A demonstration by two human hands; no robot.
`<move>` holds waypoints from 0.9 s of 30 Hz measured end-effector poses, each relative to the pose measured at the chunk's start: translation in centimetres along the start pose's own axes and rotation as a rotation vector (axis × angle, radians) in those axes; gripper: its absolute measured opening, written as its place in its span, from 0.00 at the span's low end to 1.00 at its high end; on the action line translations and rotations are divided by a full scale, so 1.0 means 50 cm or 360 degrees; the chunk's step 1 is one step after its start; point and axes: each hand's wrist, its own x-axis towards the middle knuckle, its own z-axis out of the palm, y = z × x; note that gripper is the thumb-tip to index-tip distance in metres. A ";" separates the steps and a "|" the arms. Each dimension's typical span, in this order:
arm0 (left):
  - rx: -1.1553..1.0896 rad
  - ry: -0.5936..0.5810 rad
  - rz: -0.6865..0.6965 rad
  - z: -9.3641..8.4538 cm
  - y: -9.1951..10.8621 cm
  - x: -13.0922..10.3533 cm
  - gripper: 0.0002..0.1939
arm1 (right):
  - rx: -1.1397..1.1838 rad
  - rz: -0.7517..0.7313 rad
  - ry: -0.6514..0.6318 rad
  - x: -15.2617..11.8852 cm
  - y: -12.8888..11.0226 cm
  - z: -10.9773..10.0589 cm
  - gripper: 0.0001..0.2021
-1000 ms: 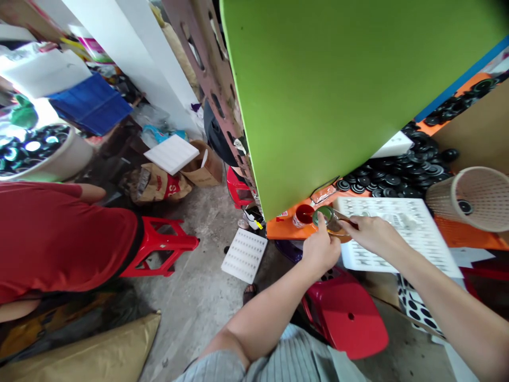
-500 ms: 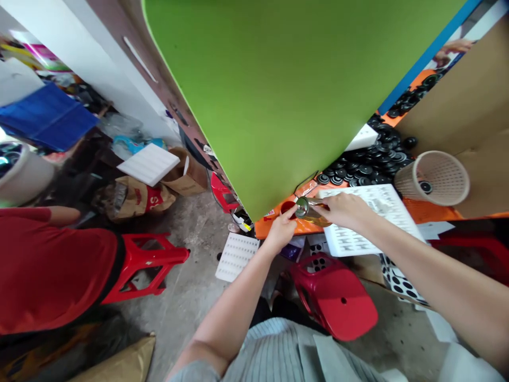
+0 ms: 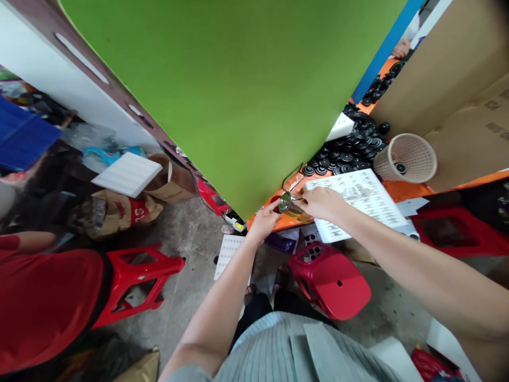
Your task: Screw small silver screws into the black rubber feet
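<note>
My right hand (image 3: 321,203) is closed around a shiny, round-ended, see-through container (image 3: 284,202), which looks like a glass jar tipped on its side with an amber tint below. My left hand (image 3: 264,223) is at the jar's round end, with fingers stretched out and apart and the tips at its rim. Close to those fingertips lies something small, round and red, partly covered. Just right of the jar, a white foam tray (image 3: 338,233) with rows of slots rests at the orange table (image 3: 397,189) edge, partly behind my right hand and forearm.
A green panel (image 3: 222,95) rises over the table. Black round discs (image 3: 353,151) are piled behind the tray, beside a mesh basket (image 3: 427,159). Below stands a red stool (image 3: 344,292). A person in red (image 3: 47,302) sits at left on another red stool (image 3: 159,270).
The view has shifted, so the table and hands appear further left. Both hands stay at the jar; my left fingertips have moved slightly on its rim.
</note>
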 end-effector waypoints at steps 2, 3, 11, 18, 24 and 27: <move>-0.0017 -0.0006 0.0005 -0.002 0.001 -0.002 0.33 | 0.0002 0.0003 -0.0019 -0.001 -0.006 -0.004 0.30; -0.0026 -0.0006 0.0005 -0.003 0.002 -0.003 0.34 | 0.0003 0.0004 -0.0028 -0.001 -0.009 -0.006 0.30; -0.0033 -0.0020 -0.0008 -0.013 0.002 -0.008 0.33 | 0.0050 0.0041 -0.0032 -0.007 -0.024 -0.009 0.32; -0.0042 -0.0058 -0.0008 -0.017 -0.004 -0.005 0.33 | 0.0059 0.0075 -0.0031 -0.015 -0.032 -0.004 0.31; -0.0062 -0.0086 -0.0014 -0.021 -0.004 -0.004 0.34 | 0.0057 0.0101 -0.0012 -0.021 -0.042 -0.001 0.30; -0.0069 -0.0091 -0.0015 -0.024 -0.005 -0.004 0.35 | 0.0058 0.0109 -0.0011 -0.023 -0.047 0.002 0.30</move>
